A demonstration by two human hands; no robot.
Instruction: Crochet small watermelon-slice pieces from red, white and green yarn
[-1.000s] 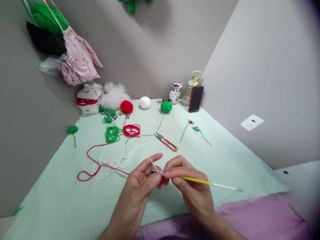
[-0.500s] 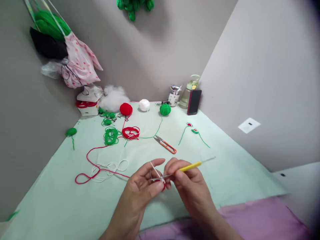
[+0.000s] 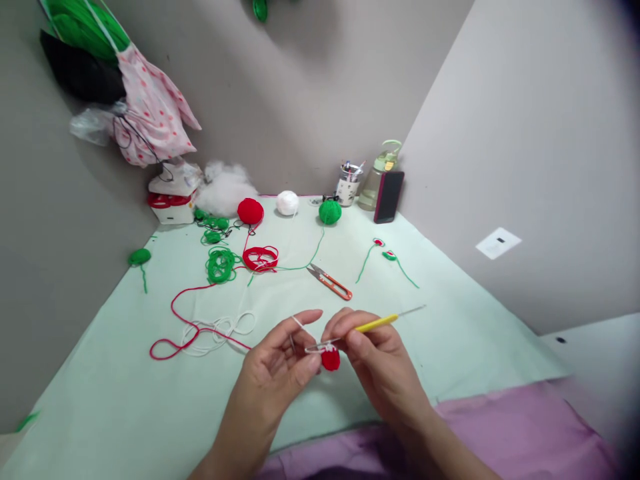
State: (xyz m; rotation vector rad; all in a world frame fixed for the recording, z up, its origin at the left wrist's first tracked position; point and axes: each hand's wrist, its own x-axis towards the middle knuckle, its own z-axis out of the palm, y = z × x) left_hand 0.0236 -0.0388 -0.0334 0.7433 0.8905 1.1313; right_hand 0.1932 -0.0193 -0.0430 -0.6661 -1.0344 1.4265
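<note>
My left hand (image 3: 283, 367) pinches the edge of a small red and white crochet piece (image 3: 331, 359) between thumb and fingers. White yarn (image 3: 303, 325) runs over its raised index finger down to the piece. In my right hand (image 3: 373, 350) is a yellow-handled crochet hook (image 3: 377, 323), held like a pencil. The hook's metal tip lies at the white stitches along the top of the piece, pointing left. Its other thin end sticks out to the upper right. Fingers partly hide where yarn and hook meet.
Orange thread snips (image 3: 330, 282) lie beyond my hands. Two small crocheted pieces (image 3: 389, 255) with green tails lie to their right. Loose red yarn (image 3: 183, 347) and white yarn are at left. Yarn balls (image 3: 287, 203), a pen cup (image 3: 349, 185), a bottle and a phone (image 3: 389, 197) stand at the back.
The crochet piece has turned so that more of its red face shows below the hook. Both hands sit slightly further left. The whole view has shifted a little.
</note>
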